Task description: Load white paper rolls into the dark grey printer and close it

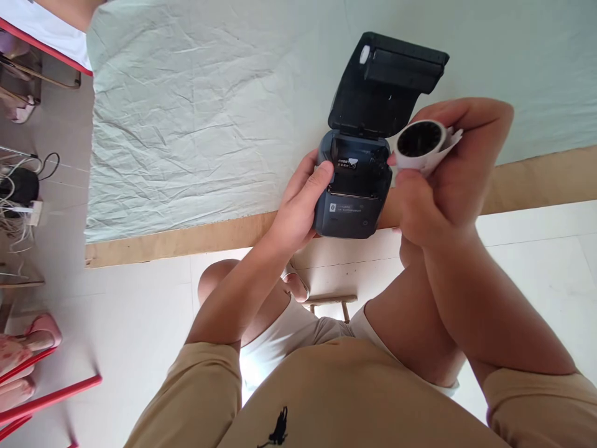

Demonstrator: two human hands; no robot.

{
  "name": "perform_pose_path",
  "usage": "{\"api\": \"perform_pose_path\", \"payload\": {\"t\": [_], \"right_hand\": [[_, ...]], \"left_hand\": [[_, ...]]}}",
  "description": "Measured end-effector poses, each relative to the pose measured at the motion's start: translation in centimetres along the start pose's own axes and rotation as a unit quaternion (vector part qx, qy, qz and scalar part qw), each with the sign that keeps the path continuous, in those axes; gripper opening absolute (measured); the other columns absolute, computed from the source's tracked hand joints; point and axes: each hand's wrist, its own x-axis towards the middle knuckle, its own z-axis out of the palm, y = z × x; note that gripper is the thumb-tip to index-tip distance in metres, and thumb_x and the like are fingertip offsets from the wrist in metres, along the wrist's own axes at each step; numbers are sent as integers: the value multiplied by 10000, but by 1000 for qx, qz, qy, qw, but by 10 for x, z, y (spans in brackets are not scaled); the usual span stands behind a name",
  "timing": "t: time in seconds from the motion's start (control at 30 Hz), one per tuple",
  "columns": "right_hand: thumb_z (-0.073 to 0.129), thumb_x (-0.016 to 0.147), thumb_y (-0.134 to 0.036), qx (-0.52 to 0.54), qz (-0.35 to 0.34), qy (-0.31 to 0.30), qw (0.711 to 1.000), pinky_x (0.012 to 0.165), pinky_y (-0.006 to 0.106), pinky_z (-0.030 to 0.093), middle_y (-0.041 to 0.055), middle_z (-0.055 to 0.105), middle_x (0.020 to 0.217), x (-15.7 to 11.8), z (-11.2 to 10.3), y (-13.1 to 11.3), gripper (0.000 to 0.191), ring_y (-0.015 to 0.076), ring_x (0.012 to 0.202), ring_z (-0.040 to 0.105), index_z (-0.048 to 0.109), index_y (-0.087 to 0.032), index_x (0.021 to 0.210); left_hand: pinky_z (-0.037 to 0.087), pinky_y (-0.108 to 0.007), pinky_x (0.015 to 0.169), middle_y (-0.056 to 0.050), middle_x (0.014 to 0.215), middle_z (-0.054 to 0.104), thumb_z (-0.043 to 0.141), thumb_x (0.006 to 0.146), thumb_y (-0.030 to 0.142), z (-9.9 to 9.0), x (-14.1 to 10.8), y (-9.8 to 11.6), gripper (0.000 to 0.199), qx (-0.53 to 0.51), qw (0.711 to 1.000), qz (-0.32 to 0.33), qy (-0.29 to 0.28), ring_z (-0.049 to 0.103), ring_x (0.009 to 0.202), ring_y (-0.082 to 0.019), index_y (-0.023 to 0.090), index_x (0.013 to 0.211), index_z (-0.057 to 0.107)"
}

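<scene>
My left hand (301, 202) grips a dark portable label printer (352, 218) by its left side, thumb lying at the edge of the paper bay. The printer's black lid (380, 93) stands swung open, away from me, and no roll sits inside the bay. To the right of it, my right hand (448, 180) is closed around a white paper roll (422, 162). The roll's dark round core faces up, and a loose paper end sticks out on its right. A small gap shows between roll and printer.
A table with a pale green cloth (196, 112) and a bare wooden edge (186, 246) lies in front of me. Cables (23, 205) and a red stool frame (56, 398) are at the left. Another person's arm (74, 9) shows at the top left.
</scene>
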Motion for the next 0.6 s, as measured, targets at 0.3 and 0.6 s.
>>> {"api": "perform_pose_path", "payload": {"t": [0.3,0.6], "right_hand": [[715,1040,-381,-81,-54,27,995,940,534,745,28,867,1196,6,-4,-10,194,309,1107,846,711,-394,1234],[700,1054,-326,-72,-12,-12,997,1105,699,683,22,893,1068,6,-10,-23,147,376,1171,880,790,-378,950]], "left_hand": [[740,-369,984,-41,1157,894,728,1133,516,2,-2,4,293,11,1000,0,-7,867,1332,-283,250,1253,734],[722,-478,1038,-61,1221,896,791,1066,629,-3,2,-2,437,22,999,12,-26,839,1366,-362,285,1334,751]]}}
